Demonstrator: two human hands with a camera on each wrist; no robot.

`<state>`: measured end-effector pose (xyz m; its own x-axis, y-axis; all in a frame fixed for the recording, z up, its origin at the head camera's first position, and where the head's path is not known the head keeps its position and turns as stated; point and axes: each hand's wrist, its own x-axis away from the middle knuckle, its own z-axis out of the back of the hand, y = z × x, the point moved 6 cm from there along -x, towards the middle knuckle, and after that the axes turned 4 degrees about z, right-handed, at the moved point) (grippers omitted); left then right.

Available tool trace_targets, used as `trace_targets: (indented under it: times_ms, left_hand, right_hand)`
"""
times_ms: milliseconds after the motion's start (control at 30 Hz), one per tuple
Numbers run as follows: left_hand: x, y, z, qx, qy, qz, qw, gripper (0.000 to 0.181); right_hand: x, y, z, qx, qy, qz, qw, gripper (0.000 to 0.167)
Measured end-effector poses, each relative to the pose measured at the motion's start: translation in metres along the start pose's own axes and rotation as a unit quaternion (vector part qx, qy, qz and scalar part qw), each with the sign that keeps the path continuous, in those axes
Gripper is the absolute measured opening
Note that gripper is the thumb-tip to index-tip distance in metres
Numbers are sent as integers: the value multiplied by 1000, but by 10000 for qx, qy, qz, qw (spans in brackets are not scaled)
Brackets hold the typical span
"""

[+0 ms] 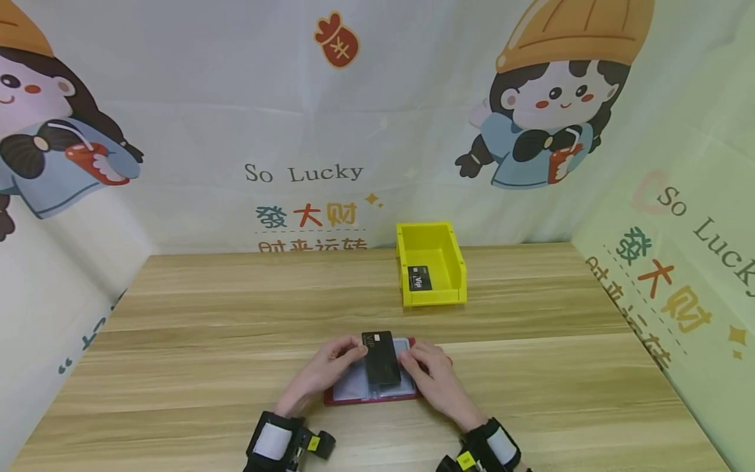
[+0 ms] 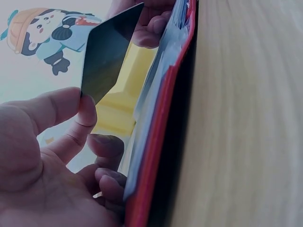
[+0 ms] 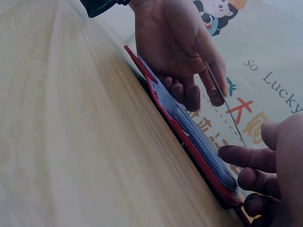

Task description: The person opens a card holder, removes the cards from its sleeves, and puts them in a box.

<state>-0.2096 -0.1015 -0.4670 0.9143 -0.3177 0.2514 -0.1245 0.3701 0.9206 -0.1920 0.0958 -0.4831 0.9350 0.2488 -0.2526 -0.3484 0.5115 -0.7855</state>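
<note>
A black VIP card (image 1: 383,362) is pinched between the thumb and index finger of my left hand (image 1: 324,368). Below the card lies an open card holder (image 1: 352,388) with a red cover and clear sleeves. In the left wrist view the card (image 2: 106,59) tilts up, apart from the sleeves. My right hand (image 1: 438,380) is at the holder's right edge, its fingers loosely bent beside the stacked sleeves (image 3: 203,149). In the right wrist view, a gap shows between its thumb and index finger. Whether its fingertips touch the sleeves is unclear.
Behind the holder stands a yellow bin (image 1: 435,297) with another black VIP card (image 1: 420,278) inside, leaning at its left. The wooden table (image 1: 224,314) extends to both sides. A printed cloth (image 1: 206,131) hangs along the back and sides.
</note>
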Motion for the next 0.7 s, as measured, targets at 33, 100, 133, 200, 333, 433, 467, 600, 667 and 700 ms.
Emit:
trace_targets:
  times_ms: [33, 100, 133, 200, 333, 433, 467, 600, 667, 700]
  left_hand:
    - [1, 1, -1, -34, -8, -39, 10000, 21]
    - [2, 4, -2, -104, -38, -128, 9999, 23]
    - [2, 5, -3, -156, -51, -167, 9997, 23]
    - [3, 7, -4, -251, -52, -252, 9994, 23]
    - [2, 8, -7, -413, 134, -353, 9984, 21]
    - [1, 8, -9, -609, 374, -513, 9961, 19]
    - [1, 8, -9, -693, 455, -562, 9950, 19]
    - [1, 10, -11, -1067, 724, -754, 9888, 20]
    - [3, 11, -11, -1202, 811, -754, 9866, 21]
    - [3, 12, -12, -1248, 841, -722, 9860, 20]
  right_hand:
    - [0, 0, 0, -48, -13, -29, 10000, 27]
    - [-1, 1, 0, -120, -47, -90, 9999, 27]
    - [-1, 1, 0, -143, -51, -104, 9998, 27]
    - [-2, 2, -1, -165, -69, -180, 9997, 25]
    - [-2, 2, -1, -196, -59, -307, 9993, 21]
    - [-2, 1, 0, -275, -19, -375, 9989, 20]
    - [-2, 1, 0, -297, -3, -372, 9989, 20]
    - [-2, 0, 0, -342, 32, -340, 9988, 21]
    - [-1, 1, 0, -365, 41, -349, 9987, 21]
    - [-1, 1, 1, -390, 42, -353, 9986, 21]
